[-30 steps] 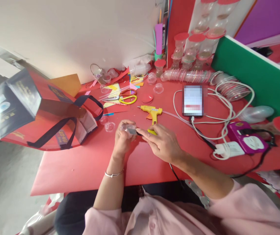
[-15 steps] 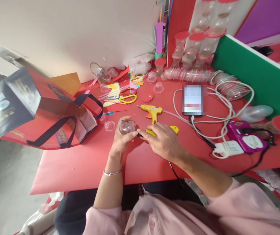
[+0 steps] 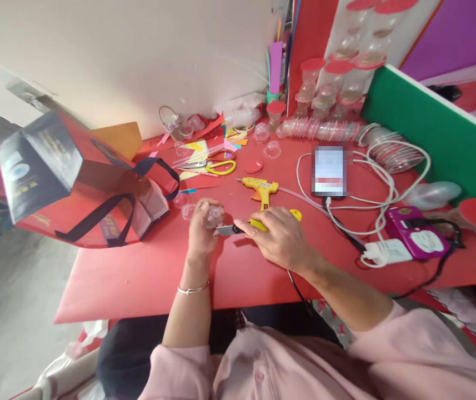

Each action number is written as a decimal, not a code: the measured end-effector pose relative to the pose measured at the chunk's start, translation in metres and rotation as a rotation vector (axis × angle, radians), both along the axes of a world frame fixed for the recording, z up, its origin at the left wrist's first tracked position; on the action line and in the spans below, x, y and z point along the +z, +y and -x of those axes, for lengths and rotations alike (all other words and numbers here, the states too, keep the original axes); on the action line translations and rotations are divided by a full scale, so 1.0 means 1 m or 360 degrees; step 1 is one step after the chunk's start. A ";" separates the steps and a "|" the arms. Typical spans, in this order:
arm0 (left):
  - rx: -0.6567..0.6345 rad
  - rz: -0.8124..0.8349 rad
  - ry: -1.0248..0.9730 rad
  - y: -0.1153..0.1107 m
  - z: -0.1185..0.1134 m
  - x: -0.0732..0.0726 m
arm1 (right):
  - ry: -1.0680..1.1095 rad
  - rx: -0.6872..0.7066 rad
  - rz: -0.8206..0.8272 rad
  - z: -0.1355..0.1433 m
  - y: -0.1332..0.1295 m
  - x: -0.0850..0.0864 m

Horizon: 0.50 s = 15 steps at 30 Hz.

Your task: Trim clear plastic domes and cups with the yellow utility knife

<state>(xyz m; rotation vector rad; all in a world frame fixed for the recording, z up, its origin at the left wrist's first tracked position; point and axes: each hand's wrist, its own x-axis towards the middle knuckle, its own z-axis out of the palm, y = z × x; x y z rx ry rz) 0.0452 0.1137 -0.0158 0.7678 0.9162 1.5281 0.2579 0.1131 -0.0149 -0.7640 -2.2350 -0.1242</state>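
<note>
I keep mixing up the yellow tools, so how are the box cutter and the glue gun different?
The box cutter is gripped in the right hand, while the glue gun lies on the red table. The box cutter is long and straight; the glue gun bends into a handle. The box cutter ends in a flat metal blade, the glue gun in a narrow nozzle. Both are mostly yellow.

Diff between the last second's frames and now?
The left hand has shifted slightly left, and the clear plastic cup in it has turned. The cutter's blade, out of sight half a second ago, shows again by the cup's lower edge. Nothing visibly let go: the right hand keeps the cutter. Glue gun, scissors unmoved.
</note>
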 end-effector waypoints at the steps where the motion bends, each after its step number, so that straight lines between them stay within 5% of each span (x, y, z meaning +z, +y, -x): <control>1: -0.0026 0.0046 -0.0031 0.000 0.000 0.001 | 0.0032 -0.0004 0.0008 -0.001 0.000 0.000; 6: -0.0017 0.0133 -0.0055 0.001 -0.003 0.002 | 0.0202 -0.0095 0.0173 -0.005 0.001 -0.001; 15: -0.0221 -0.0004 0.0203 -0.009 -0.011 -0.002 | 0.0406 0.0052 0.0775 -0.002 -0.003 0.004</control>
